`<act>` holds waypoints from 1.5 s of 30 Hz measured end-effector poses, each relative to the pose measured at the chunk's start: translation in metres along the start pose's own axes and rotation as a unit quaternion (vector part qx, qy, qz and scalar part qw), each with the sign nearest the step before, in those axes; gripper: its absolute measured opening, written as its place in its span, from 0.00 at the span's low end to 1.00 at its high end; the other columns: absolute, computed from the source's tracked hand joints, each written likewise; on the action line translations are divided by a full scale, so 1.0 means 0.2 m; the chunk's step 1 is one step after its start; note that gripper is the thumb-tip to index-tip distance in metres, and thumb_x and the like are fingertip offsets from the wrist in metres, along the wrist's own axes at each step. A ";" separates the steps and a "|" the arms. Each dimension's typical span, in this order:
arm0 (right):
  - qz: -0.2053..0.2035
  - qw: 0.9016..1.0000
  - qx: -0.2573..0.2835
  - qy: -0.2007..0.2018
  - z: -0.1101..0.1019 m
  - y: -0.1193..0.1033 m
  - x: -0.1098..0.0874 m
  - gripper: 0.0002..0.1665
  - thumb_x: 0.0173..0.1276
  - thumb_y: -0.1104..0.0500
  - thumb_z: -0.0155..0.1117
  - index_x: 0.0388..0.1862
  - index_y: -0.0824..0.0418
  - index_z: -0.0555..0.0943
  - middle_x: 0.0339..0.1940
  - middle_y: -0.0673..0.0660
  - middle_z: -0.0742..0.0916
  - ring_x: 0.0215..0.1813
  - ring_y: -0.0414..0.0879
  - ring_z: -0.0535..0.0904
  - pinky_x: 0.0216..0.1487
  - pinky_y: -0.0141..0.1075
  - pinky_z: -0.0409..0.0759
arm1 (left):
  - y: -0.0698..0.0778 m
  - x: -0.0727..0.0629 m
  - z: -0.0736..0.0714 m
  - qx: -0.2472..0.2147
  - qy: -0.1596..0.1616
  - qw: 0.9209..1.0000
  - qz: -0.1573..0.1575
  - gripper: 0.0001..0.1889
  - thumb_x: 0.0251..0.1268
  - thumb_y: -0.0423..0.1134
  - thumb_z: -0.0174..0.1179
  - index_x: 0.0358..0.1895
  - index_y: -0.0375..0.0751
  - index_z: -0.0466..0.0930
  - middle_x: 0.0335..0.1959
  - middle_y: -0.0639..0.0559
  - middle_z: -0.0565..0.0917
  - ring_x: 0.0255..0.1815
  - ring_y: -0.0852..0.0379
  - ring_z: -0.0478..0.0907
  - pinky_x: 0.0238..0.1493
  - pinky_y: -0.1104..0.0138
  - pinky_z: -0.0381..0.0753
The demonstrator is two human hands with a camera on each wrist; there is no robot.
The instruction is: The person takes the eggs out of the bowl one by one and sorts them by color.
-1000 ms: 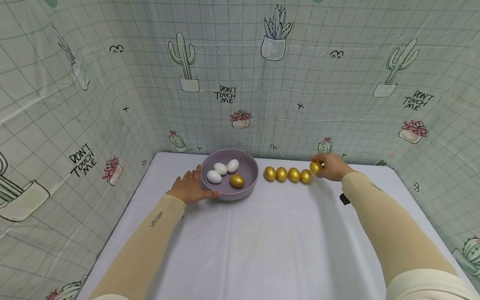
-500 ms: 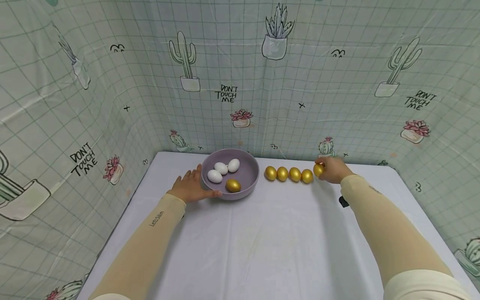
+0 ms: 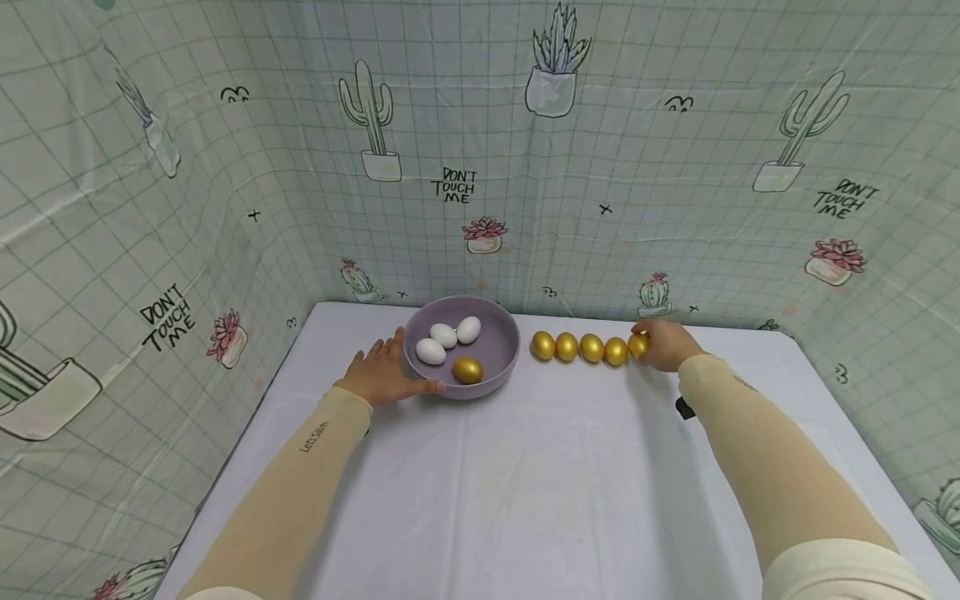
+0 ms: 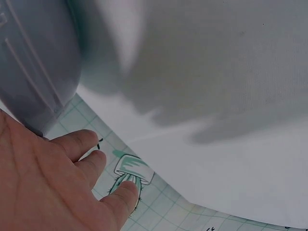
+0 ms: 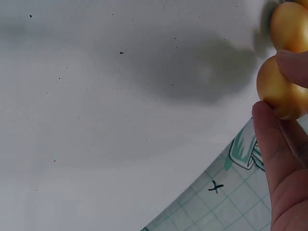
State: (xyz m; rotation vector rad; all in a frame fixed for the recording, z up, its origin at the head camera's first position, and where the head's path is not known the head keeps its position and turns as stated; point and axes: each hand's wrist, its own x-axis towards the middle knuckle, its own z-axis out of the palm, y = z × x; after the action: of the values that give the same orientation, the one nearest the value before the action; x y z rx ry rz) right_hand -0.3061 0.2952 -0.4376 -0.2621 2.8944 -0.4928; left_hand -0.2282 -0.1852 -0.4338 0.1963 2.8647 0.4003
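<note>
The right hand [image 3: 667, 346] has lowered its golden egg [image 3: 637, 346] just beside the row's nearest egg [image 3: 616, 351]. In the bowl [image 3: 497, 332], the loose egg [image 3: 467, 371] has shifted toward the left hand [image 3: 380, 375]'s thumb.

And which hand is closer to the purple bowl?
Left. The left hand touches the purple bowl at its left side. The right hand is away to the bowl's right, holding the gold egg farthest from the bowl.
</note>
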 end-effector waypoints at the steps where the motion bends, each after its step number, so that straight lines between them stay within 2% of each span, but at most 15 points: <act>1: 0.002 1.000 0.000 0.001 0.00 0.00 0.00 0.33 0.56 0.68 0.71 0.63 0.72 0.75 0.60 0.75 0.78 0.58 0.68 0.74 0.62 0.62 0.69 | 0.00 0.00 0.00 0.000 0.000 1.000 0.000 0.71 0.47 0.83 0.55 0.80 0.31 0.35 0.77 0.32 0.54 0.78 0.36 0.47 0.73 0.39 0.45; 6: 0.005 1.000 0.001 0.006 0.01 0.00 0.00 0.32 0.57 0.68 0.70 0.62 0.73 0.75 0.60 0.75 0.78 0.60 0.69 0.73 0.64 0.63 0.67 | 0.01 0.00 -0.01 0.000 -0.001 1.000 0.001 0.71 0.47 0.83 0.54 0.80 0.32 0.34 0.78 0.32 0.53 0.78 0.36 0.46 0.73 0.40 0.45; 14: 0.013 1.000 -0.009 -0.012 0.03 -0.01 -0.01 0.32 0.60 0.66 0.68 0.64 0.73 0.73 0.59 0.75 0.78 0.59 0.70 0.74 0.65 0.63 0.66 | 0.02 0.00 -0.01 -0.002 0.001 1.000 0.003 0.71 0.47 0.83 0.55 0.80 0.32 0.34 0.78 0.33 0.53 0.79 0.37 0.46 0.73 0.40 0.45; 29: 0.038 0.999 -0.006 -0.031 0.06 0.00 0.01 0.36 0.61 0.66 0.68 0.68 0.73 0.69 0.63 0.76 0.76 0.62 0.70 0.72 0.66 0.63 0.65 | 0.02 0.00 -0.01 0.000 0.001 1.000 0.004 0.71 0.47 0.82 0.55 0.80 0.32 0.34 0.78 0.32 0.53 0.78 0.36 0.46 0.73 0.40 0.46; 37: 0.029 0.999 -0.006 -0.032 0.04 0.00 -0.01 0.39 0.59 0.66 0.69 0.69 0.74 0.68 0.60 0.76 0.78 0.60 0.68 0.74 0.65 0.61 0.67 | 0.01 0.00 -0.01 -0.001 -0.002 1.000 0.000 0.72 0.46 0.84 0.54 0.80 0.32 0.33 0.78 0.32 0.53 0.79 0.36 0.46 0.73 0.40 0.45; 45: 0.010 1.000 0.003 -0.028 0.02 0.01 -0.01 0.42 0.58 0.64 0.73 0.69 0.74 0.68 0.62 0.77 0.76 0.62 0.70 0.73 0.63 0.61 0.69 | 0.01 -0.01 -0.01 -0.005 -0.006 1.000 -0.004 0.73 0.45 0.84 0.55 0.80 0.32 0.33 0.78 0.32 0.52 0.79 0.36 0.46 0.73 0.39 0.45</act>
State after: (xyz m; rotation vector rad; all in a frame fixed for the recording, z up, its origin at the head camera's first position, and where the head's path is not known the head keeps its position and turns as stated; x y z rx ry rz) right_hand -0.3027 0.2970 -0.4415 -0.2411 2.8381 -0.4818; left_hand -0.2268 -0.1844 -0.4313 0.1838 2.8512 0.4105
